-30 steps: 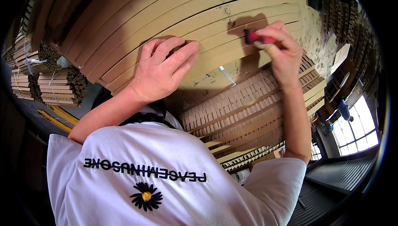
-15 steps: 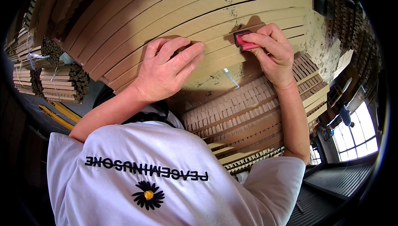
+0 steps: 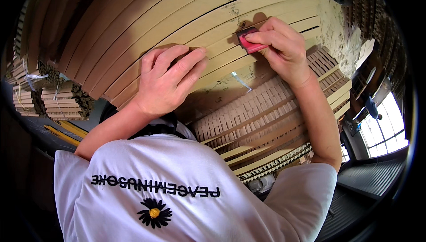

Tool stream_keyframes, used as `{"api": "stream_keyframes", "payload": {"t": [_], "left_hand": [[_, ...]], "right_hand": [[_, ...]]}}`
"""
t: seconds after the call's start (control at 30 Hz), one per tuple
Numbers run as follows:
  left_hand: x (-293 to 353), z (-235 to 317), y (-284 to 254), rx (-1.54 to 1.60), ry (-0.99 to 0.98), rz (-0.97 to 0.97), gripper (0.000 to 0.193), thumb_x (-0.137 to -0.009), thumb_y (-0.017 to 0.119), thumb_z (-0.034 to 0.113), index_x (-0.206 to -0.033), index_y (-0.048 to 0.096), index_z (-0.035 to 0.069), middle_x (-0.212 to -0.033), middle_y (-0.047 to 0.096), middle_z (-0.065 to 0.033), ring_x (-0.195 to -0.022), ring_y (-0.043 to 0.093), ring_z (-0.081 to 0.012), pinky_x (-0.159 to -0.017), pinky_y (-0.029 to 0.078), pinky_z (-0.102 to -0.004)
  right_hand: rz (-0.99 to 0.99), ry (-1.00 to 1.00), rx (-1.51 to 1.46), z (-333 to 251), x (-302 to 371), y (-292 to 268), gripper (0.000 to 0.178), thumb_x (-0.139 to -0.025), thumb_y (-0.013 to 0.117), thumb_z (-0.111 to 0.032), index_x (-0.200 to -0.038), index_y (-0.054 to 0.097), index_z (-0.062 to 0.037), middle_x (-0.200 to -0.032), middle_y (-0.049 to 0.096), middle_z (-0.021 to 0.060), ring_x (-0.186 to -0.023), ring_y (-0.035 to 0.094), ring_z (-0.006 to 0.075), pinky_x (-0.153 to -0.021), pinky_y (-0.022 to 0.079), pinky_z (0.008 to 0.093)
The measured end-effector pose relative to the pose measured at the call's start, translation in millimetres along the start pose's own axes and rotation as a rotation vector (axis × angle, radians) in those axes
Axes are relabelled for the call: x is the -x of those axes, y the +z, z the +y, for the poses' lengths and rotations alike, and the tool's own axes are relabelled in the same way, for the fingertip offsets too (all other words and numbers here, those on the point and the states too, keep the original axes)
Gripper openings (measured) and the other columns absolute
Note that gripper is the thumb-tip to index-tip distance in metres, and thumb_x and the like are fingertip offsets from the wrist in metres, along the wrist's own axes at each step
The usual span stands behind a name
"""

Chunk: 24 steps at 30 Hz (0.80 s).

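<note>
Long tan cardboard strips (image 3: 173,20) lie side by side in front of me, curved by the lens. My right hand (image 3: 284,49) pinches a small red and black hand stamp (image 3: 253,42) between thumb and fingers. The stamp is over the nearer strips, just below a dark mark; whether it touches them I cannot tell. Similar dark marks run up across the farther strips in a line. To the left, my left hand (image 3: 171,80) rests on the nearest strips with its fingers apart and slightly bent, holding nothing.
Closer to me sits a stack of notched cardboard pieces (image 3: 248,113), with a pale strap end (image 3: 239,81) beside it. Tied cardboard bundles (image 3: 64,100) stand at the left, near yellow bars (image 3: 62,133). A bright window (image 3: 384,129) is at the far right.
The whole view has shifted slightly, so strips and hands appear farther left. The stamp is tilted a little more in my right hand. My left hand stays on the strips.
</note>
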<state>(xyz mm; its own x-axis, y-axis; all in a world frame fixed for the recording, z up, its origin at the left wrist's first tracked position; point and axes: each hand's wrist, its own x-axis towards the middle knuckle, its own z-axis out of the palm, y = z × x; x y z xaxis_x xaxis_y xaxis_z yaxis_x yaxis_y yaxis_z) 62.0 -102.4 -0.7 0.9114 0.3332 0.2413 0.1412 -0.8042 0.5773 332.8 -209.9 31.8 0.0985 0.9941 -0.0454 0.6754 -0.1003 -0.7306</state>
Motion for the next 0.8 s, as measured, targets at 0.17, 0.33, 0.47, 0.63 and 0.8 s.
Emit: {"api": "stream_keyframes", "payload": {"t": [0.17, 0.33, 0.47, 0.63, 0.8], "left_hand": [[-1.8, 10.4, 0.4, 0.080, 0.018, -0.006, 0.033, -0.070, 0.071, 0.008, -0.103, 0.072, 0.009, -0.120, 0.068, -0.0012, -0.109, 0.060, -0.0256, -0.093, 0.044, -0.0400], [-2.6, 24.2, 10.0, 0.120, 0.035, -0.067, 0.034, -0.071, 0.072, 0.010, -0.104, 0.071, 0.009, -0.123, 0.066, -0.0023, -0.111, 0.060, -0.0250, -0.097, 0.043, -0.0410], [3.0, 24.4, 18.5, -0.004, 0.079, -0.065, 0.032, -0.071, 0.072, 0.010, -0.103, 0.072, 0.010, -0.126, 0.063, -0.0004, -0.112, 0.060, -0.0230, -0.098, 0.042, -0.0403], [3.1, 27.7, 18.0, -0.049, 0.101, -0.052, 0.031, -0.071, 0.072, 0.010, -0.103, 0.072, 0.011, -0.126, 0.063, 0.0008, -0.112, 0.059, -0.0222, -0.098, 0.042, -0.0402], [2.7, 24.8, 19.4, -0.045, 0.100, -0.030, 0.032, -0.072, 0.072, 0.012, -0.104, 0.072, 0.010, -0.126, 0.063, 0.0008, -0.113, 0.058, -0.0223, -0.097, 0.042, -0.0403]], "right_hand": [[0.004, 0.014, 0.012, 0.7, -0.4, 1.2, 0.029, -0.069, 0.076, 0.002, -0.090, 0.077, -0.0175, -0.073, 0.058, 0.0006, -0.066, 0.060, 0.0202, -0.054, 0.046, 0.0325], [0.017, 0.007, 0.005, 4.8, 1.3, 4.8, 0.026, -0.070, 0.075, 0.001, -0.089, 0.076, -0.0175, -0.073, 0.057, 0.0005, -0.066, 0.059, 0.0217, -0.054, 0.046, 0.0338], [0.016, -0.012, 0.028, 6.8, 3.0, 4.2, 0.024, -0.072, 0.076, -0.001, -0.090, 0.076, -0.0164, -0.073, 0.058, -0.0001, -0.066, 0.059, 0.0191, -0.055, 0.046, 0.0321], [0.169, 0.457, -0.568, -8.1, 3.7, -12.6, 0.021, -0.078, 0.079, -0.004, -0.098, 0.077, -0.0105, -0.077, 0.063, -0.0024, -0.070, 0.059, 0.0082, -0.061, 0.046, 0.0253], [0.194, 0.456, -0.514, -1.1, 22.1, -30.2, 0.018, -0.082, 0.079, -0.005, -0.100, 0.077, -0.0047, -0.085, 0.064, -0.0019, -0.081, 0.058, 0.0090, -0.071, 0.048, 0.0243]]}}
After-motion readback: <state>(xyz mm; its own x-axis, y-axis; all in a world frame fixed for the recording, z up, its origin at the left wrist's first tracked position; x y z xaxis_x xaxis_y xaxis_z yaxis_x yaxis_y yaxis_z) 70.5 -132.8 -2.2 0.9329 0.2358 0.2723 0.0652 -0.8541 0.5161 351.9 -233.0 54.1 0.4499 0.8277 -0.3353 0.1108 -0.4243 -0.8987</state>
